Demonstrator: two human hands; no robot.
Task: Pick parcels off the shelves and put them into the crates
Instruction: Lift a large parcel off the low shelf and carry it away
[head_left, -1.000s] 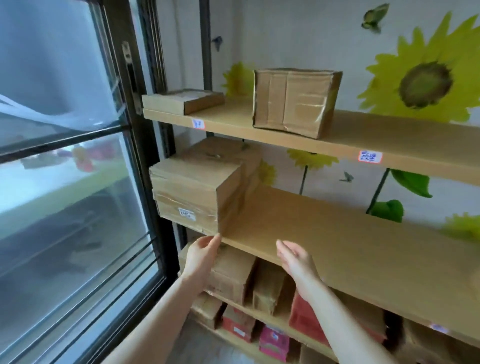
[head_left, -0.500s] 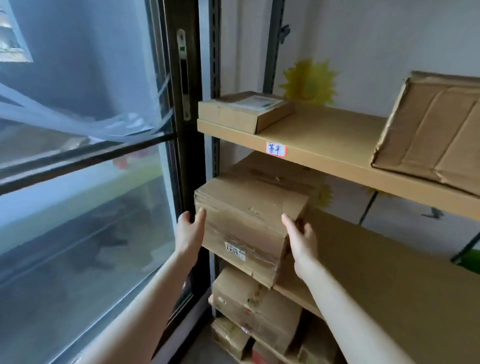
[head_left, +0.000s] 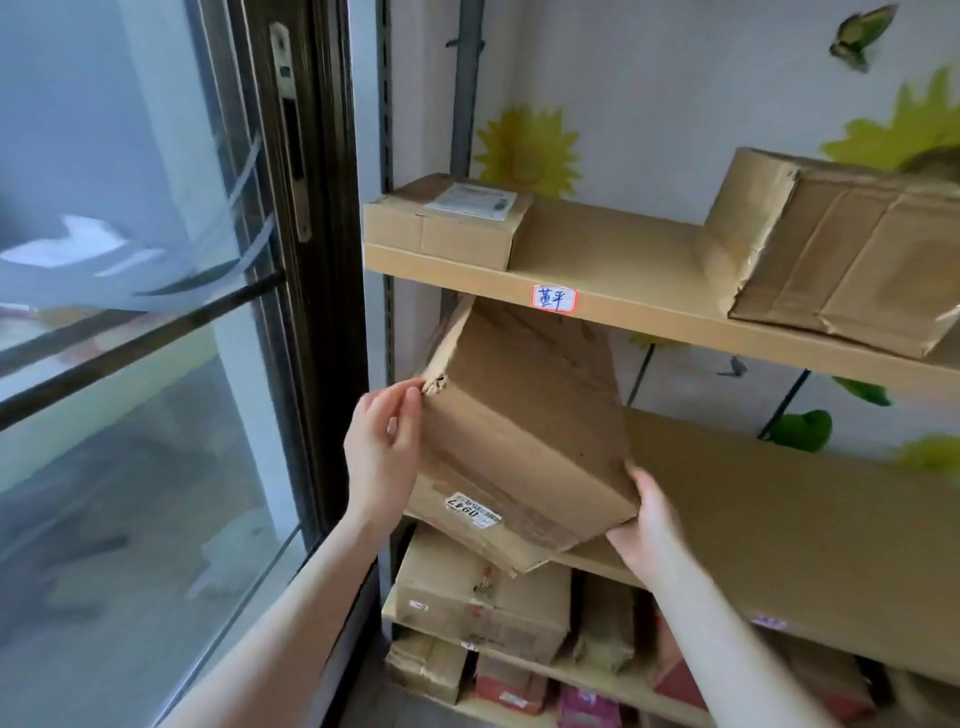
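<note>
I have the big brown cardboard parcel (head_left: 524, 431) tilted at the left end of the middle wooden shelf (head_left: 779, 509). My left hand (head_left: 384, 452) lies flat against its side and my right hand (head_left: 649, 525) grips its lower corner, with the upper shelf (head_left: 649, 306) just above.

Large brown cardboard parcel (head_left: 519, 441) tilted at edge of tan wooden shelf (head_left: 805, 535); left hand (head_left: 384, 447) presses side, right hand (head_left: 649, 525) grips corner.

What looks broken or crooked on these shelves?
The parcel between the left hand and right hand is tilted, its front hanging off the middle shelf, and its top left corner is torn and crumpled. On the top shelf, the big box at right is dented and creased.
</note>
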